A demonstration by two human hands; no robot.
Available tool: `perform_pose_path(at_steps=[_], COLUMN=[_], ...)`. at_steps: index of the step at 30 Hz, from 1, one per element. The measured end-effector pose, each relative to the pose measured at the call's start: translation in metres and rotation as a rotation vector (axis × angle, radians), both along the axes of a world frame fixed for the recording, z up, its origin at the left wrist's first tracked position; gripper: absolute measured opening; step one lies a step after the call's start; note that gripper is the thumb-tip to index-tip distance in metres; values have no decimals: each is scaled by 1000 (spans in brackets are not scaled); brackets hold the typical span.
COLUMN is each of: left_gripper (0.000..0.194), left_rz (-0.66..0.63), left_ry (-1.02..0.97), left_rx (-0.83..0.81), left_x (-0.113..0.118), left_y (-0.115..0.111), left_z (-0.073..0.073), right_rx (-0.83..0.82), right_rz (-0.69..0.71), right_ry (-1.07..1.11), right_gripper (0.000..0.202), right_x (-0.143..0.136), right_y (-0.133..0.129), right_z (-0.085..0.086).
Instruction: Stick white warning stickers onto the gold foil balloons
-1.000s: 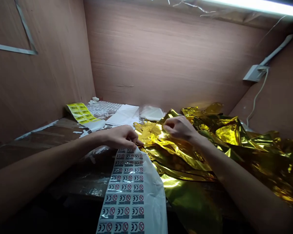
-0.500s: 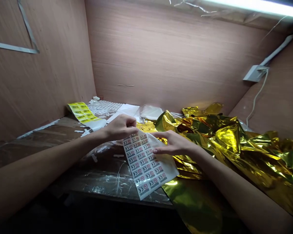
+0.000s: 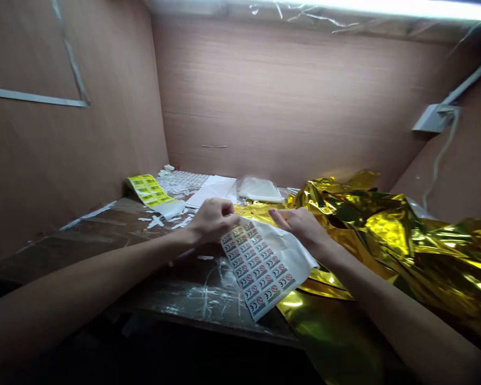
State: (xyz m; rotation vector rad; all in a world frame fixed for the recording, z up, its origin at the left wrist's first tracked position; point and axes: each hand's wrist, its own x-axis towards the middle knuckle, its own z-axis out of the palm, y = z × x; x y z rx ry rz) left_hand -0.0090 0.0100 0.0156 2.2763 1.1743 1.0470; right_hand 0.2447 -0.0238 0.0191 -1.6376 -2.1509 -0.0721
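Note:
My left hand (image 3: 214, 220) is closed in a pinch on the top corner of a sheet of stickers (image 3: 260, 264). Rows of small labels with CE marks and red crossed-out symbols cover the left part of this sheet, and its right part is bare backing. The sheet hangs tilted over the table's front edge. My right hand (image 3: 307, 227) is at the sheet's upper right edge, fingers curled and thumb pointing up and left. What those fingers hold, if anything, is hidden. Crumpled gold foil film (image 3: 369, 230) lies behind and beside my right hand.
On the left of the table (image 3: 116, 224) is a yellow label sheet (image 3: 150, 190) with white scraps (image 3: 156, 220) near it. White paper (image 3: 214, 190) and a clear plastic packet (image 3: 260, 188) lie at the back. Wooden walls (image 3: 284, 91) enclose the table; a socket box (image 3: 432, 118) hangs right.
My right thumb has come off the face of the sticker sheet, and that hand has shifted up and right to its edge. My left hand still grips the corner. The view has shifted slightly.

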Motion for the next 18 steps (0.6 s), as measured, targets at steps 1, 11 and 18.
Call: perform_pose_path(at_steps=[1, 11, 18], left_gripper=[22, 23, 31], left_rz=[23, 175, 204], left_ry=[7, 113, 212], left_rx=[24, 28, -35], left_x=[2, 6, 0], left_y=[-3, -4, 6], left_z=[-2, 0, 6], right_rx=[52, 14, 202], right_rz=[38, 98, 189], right_ry=[70, 732, 642], right_gripper=[66, 53, 50], right_x=[-4, 17, 35], right_y=[-2, 10, -9], right_z=[1, 5, 57])
